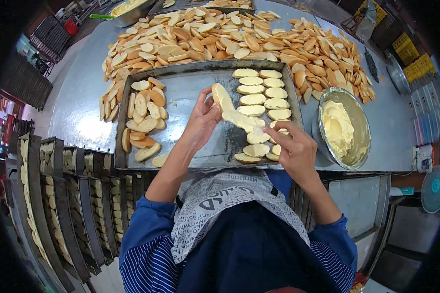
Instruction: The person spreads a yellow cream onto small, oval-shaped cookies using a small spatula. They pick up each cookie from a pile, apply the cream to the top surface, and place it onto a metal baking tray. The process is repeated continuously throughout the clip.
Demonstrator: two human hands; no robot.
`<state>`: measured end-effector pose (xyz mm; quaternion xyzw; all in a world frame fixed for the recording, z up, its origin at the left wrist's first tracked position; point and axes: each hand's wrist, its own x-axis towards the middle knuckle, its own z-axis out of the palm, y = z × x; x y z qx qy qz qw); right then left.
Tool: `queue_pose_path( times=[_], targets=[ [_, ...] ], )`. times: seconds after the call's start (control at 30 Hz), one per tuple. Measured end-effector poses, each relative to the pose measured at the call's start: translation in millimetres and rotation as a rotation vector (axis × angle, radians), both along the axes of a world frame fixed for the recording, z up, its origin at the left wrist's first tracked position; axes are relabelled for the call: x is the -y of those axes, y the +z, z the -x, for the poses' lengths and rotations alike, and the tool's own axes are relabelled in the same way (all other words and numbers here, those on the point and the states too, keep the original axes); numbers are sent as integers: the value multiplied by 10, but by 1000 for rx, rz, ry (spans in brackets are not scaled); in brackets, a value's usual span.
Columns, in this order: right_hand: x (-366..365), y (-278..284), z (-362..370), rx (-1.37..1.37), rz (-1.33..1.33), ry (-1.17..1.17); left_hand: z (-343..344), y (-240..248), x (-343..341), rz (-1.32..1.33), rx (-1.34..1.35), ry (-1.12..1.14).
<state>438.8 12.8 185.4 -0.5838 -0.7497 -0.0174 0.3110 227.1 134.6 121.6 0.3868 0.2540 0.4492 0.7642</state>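
The left hand (204, 116) grasps a bread slice (221, 96), probably light and fragile, best edge-held; at its four o'clock, the right hand (296, 149) grips a spreader (243, 121).

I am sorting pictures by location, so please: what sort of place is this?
Probably a bakery workroom, judging by the big heap of oval bread slices, the metal bowl of pale-yellow spread, and the metal trays holding bread at the left.
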Motion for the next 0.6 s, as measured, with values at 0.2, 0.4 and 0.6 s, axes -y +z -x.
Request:
queue_pose_path(
  times=[0.2,0.4,0.6],
  targets=[
    [-51,-44,-107,-329,201,-45,43,-111,-322,11,47,-45],
    [-365,-303,-221,-726,166,-133,58,-354,-702,-25,-56,-63],
    [-603,-207,-195,-282,103,-194,-130,-156,-714,-240,-270,-266]
  ],
)
